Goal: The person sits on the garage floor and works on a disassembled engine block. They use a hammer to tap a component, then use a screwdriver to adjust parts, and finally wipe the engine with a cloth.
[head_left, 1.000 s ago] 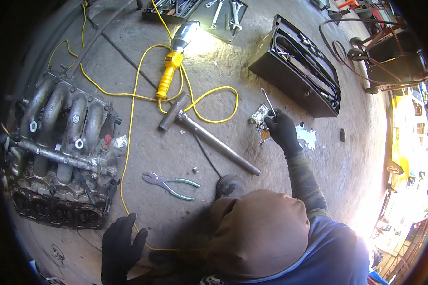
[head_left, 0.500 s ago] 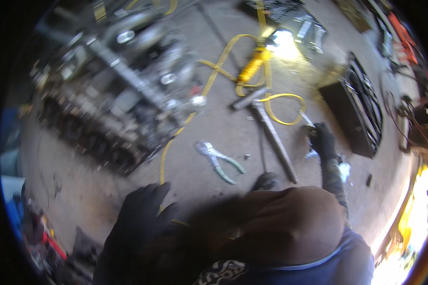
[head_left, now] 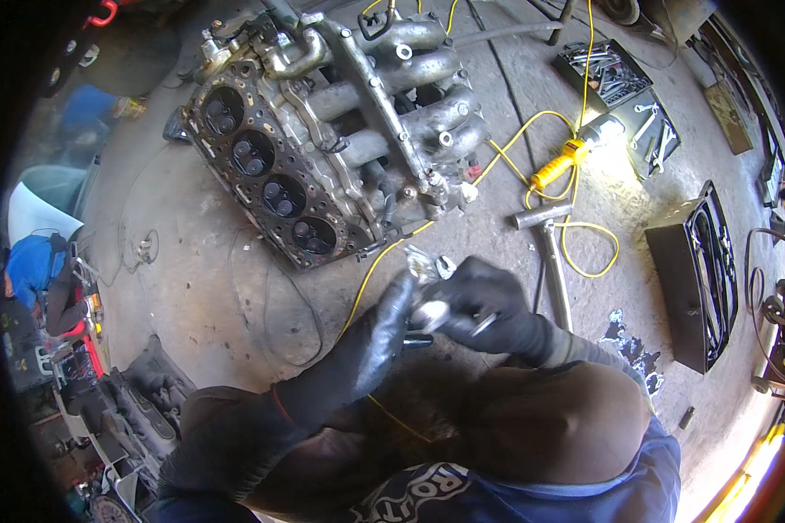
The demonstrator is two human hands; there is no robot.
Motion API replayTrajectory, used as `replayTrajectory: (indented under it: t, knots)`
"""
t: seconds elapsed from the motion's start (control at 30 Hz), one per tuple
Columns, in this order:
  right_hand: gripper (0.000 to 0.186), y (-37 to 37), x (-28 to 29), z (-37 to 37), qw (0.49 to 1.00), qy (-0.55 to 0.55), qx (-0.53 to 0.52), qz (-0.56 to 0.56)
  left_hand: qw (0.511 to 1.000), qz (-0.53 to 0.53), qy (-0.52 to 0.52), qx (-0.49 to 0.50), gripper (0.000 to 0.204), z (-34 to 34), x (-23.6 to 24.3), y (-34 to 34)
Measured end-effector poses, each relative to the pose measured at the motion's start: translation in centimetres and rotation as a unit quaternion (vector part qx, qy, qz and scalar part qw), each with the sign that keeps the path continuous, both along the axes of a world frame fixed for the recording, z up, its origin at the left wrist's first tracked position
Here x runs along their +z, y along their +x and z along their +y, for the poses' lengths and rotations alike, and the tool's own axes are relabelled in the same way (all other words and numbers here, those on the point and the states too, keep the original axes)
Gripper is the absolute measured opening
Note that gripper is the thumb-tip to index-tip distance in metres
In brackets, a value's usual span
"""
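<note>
In black gloves, my two hands meet in front of my lap. My left hand [head_left: 377, 338] has its fingers raised and closed against a shiny, rounded metal piece [head_left: 430, 313] between the hands. From the other side my right hand [head_left: 490, 301] is curled, and a thin metal rod [head_left: 484, 325] sticks out of it. Blur and the gloves hide what kind of tool or part this is. Just beyond the hands lie pliers [head_left: 423, 263] on the floor, mostly covered. Left of them stands a cylinder head [head_left: 264, 174] with its attached intake manifold [head_left: 384, 96].
A heavy hammer-like metal bar [head_left: 553, 261] lies right of my hands. Beside it are a yellow work light [head_left: 556, 166], lit, and its looping cord [head_left: 617, 253]. A tool case with wrenches [head_left: 606, 74] and a black metal box [head_left: 676, 296] stand at right. Someone in blue [head_left: 39, 270] is far left.
My right hand has come from the floor near the black box over to my left hand. My left hand was spread and is now closed. The view has swung left.
</note>
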State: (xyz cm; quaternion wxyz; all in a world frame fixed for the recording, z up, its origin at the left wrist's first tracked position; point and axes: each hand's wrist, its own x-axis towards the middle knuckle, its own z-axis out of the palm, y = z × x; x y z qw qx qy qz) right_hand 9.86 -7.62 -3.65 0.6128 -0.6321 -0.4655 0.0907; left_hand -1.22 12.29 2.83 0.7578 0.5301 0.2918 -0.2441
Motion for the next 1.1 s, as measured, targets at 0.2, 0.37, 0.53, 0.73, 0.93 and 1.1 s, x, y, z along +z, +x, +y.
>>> replayTrajectory:
  t: [0.2,0.37,0.53,0.73,0.93,1.1]
  knots:
    - [0.049,-1.2,-0.7,1.4,0.992,-0.017,0.113,0.052,0.984,-0.037,-0.102,0.141,0.038,2.2,-0.2,-1.8]
    - [0.038,-1.0,-0.2,-0.3,0.902,0.040,0.013,0.430,0.986,-0.100,-0.033,0.130,0.034,4.2,-2.0,-1.4]
    - [0.024,-0.8,0.5,-0.2,0.920,-0.076,0.014,0.384,0.986,-0.111,-0.046,0.115,0.035,5.7,-2.8,-0.7]
    - [0.027,-1.0,0.1,0.6,0.911,-0.091,0.027,0.402,0.989,-0.120,0.021,0.087,0.035,5.4,-1.3,-0.1]
    - [0.027,-1.0,0.1,-0.1,0.895,-0.107,0.047,0.431,0.993,-0.093,0.043,0.062,0.040,4.8,0.5,0.7]
    - [0.030,-1.1,0.1,-0.1,0.916,-0.168,0.081,0.355,0.983,-0.095,0.157,0.022,0.032,4.9,0.4,0.7]
